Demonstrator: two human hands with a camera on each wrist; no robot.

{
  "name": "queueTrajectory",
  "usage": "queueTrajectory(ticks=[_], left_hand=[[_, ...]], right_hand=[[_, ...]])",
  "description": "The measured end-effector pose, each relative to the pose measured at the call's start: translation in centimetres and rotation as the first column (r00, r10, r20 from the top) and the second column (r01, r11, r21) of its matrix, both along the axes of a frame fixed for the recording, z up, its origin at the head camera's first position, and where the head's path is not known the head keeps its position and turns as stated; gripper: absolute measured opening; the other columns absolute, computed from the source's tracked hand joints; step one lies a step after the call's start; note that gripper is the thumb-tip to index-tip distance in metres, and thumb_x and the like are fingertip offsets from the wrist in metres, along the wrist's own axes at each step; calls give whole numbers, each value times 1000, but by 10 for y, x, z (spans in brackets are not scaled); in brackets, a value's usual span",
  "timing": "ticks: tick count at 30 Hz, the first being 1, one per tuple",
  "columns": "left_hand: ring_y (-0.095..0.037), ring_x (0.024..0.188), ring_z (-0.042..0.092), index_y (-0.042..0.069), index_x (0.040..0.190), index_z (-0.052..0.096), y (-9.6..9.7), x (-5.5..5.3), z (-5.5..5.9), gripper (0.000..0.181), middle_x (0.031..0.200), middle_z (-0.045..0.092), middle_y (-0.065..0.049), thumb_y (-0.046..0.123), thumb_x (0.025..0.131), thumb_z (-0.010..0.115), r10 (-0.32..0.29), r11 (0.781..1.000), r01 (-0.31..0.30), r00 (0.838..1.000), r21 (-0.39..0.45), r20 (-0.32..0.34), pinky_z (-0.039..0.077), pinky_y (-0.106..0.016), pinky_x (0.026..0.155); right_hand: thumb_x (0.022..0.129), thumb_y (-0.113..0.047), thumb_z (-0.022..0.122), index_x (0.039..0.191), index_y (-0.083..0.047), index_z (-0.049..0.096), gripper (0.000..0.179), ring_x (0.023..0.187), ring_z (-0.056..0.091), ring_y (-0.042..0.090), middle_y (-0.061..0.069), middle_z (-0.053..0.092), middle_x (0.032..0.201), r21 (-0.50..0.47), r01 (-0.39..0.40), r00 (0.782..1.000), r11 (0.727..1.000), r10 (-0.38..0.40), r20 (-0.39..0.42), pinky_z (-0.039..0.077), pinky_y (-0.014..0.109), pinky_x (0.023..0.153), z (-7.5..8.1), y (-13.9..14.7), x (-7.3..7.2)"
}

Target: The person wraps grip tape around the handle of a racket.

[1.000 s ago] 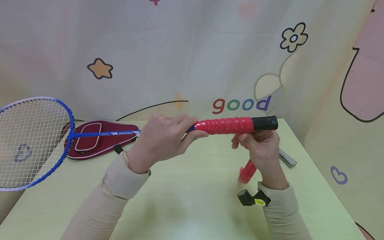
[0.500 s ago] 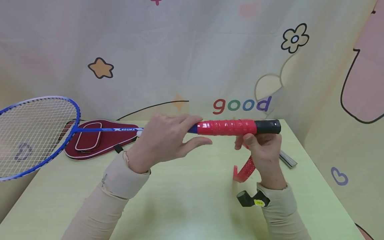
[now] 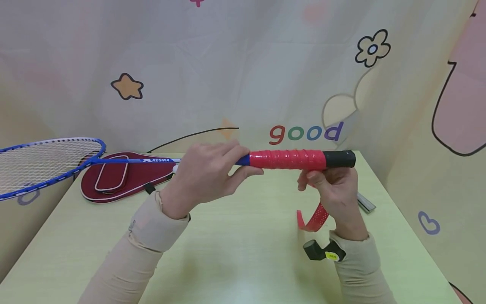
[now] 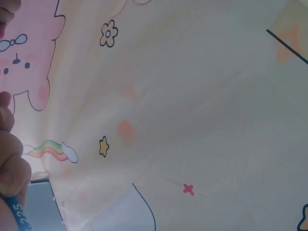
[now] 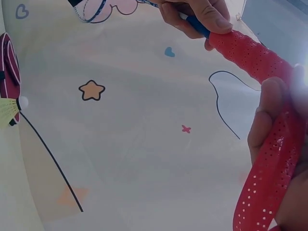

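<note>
Gripping a blue racket (image 3: 125,160), nearly level above the desk (image 3: 228,270), with the left hand (image 3: 205,177): white-strung, lettered KESIKA, wound in glossy, ridged red along the handle (image 3: 286,159), plain black at the butt (image 3: 340,159). Pinching loose, perforated red tape (image 3: 318,219), likewise above the desk, with the right hand (image 3: 336,190).

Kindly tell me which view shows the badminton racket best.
The head view: the badminton racket spans stringed frame to red-wrapped handle, cropped at left. Right wrist: some handle and frame; left wrist: a short blue piece.

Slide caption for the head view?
Left hand grips the racket; right hand holds red tape beneath its partly wrapped handle.
</note>
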State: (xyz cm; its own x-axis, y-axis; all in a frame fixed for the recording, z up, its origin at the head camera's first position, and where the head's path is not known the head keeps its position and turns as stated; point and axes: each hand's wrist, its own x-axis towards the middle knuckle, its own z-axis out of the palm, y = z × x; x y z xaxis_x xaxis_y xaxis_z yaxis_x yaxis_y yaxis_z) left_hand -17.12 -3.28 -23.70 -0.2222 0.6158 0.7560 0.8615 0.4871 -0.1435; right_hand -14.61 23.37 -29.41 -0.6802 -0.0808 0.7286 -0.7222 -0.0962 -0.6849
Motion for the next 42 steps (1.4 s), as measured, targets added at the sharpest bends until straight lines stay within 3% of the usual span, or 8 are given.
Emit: queueTrajectory(ticks=[8,15,22,28,33,38,42], left_hand=[[-8,44,40,6,84,64,2,-1,-3,35,62,53,1,39,84,76,-17,1000,17,1000,-6,-7,30,-22,41],[-8,44,38,6,84,63,3,0,-1,34,61,52,2,37,84,76,-18,999,18,1000,-30,3,30,-22,41],[-9,43,39,6,83,62,5,1,0,34,59,51,1,37,84,76,-19,999,20,1000,-39,11,30,-22,41],[-9,42,37,6,82,62,4,1,0,37,58,50,2,40,84,76,-1,999,1,1000,-39,8,29,-22,40],[-10,42,40,5,83,64,3,1,-1,38,59,52,1,42,84,75,22,999,-21,1000,-44,17,31,-22,41],[-10,42,39,5,83,64,2,0,-1,38,59,51,1,41,84,75,35,998,-33,999,-55,26,31,-22,41],[-9,41,36,6,80,62,2,0,-1,38,57,48,2,41,85,74,29,998,-28,999,-57,25,28,-23,40]], right_hand=[[90,13,54,104,8,55,15,63,66,21,10,68,78,0,40,999,999,-40,-16,56,31,70,1,-1,-2],[91,9,57,102,7,55,11,60,64,19,8,67,75,-40,87,996,995,-87,-6,56,28,64,1,-2,-3],[90,7,60,101,6,55,12,62,67,20,8,70,78,-86,45,999,995,-48,-26,56,28,65,2,-1,-3],[91,4,63,105,9,58,16,64,68,20,9,70,79,-51,60,998,997,-61,-27,56,30,69,2,0,-1],[92,-4,65,112,9,56,26,68,69,20,12,70,81,-16,-3,1000,1000,3,5,56,32,78,4,0,0],[92,5,60,121,8,53,30,67,67,22,12,68,82,0,-24,999,1000,24,35,55,32,78,4,0,-1],[91,9,58,119,9,54,28,67,66,21,12,67,82,-8,-15,1000,1000,15,18,55,30,75,1,1,-2]])
